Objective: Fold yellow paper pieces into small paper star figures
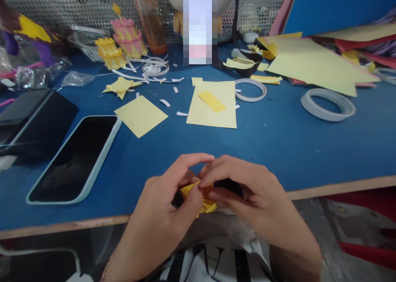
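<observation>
1. Leftmost, a dark, angular box stands on the blue table, just beside a black-screened phone in a pale blue case.
2. Next, beyond the phone, lies a pale yellow folded-paper star, with a flat, pale yellow paper square turned cornerwise nearer the front.
3. The left hand is curled narrowly, holding a small, deep-yellow piece of folded paper with its thumb across the near side.
4. That folded piece sits between both hands at the table's front edge, mostly hidden by fingers.
5. Behind it, a larger pale yellow sheet bears a deeper yellow paper strip.
6. The right hand is bent close too, thumb and fingertips gripping the folded piece's right side.
7. Farther right rest a thin white tape ring and a wider whitish tape roll.
</observation>
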`<state>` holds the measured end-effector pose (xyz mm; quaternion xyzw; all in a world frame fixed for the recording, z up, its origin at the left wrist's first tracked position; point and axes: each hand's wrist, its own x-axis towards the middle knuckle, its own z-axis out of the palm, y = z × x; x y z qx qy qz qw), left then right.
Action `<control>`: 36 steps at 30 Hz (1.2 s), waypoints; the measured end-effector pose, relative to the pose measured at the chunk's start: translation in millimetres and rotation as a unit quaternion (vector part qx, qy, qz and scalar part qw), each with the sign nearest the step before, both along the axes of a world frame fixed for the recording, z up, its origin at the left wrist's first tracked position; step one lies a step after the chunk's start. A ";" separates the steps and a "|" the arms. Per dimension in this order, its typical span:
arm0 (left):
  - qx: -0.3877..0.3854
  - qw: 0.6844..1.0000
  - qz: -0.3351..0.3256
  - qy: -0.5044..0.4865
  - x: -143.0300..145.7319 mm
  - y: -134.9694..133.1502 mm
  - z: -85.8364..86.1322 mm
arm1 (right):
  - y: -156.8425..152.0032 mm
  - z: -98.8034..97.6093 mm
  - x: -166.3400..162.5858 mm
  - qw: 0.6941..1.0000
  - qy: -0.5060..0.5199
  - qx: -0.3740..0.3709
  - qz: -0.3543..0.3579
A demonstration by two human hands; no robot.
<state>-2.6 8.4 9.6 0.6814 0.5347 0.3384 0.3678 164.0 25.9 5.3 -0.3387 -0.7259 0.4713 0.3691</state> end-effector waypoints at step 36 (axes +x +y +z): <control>0.090 0.993 0.058 -0.041 -1.8 -2.4 -9.9 | -2.8 -2.5 -3.0 0.996 -0.011 -0.016 -0.083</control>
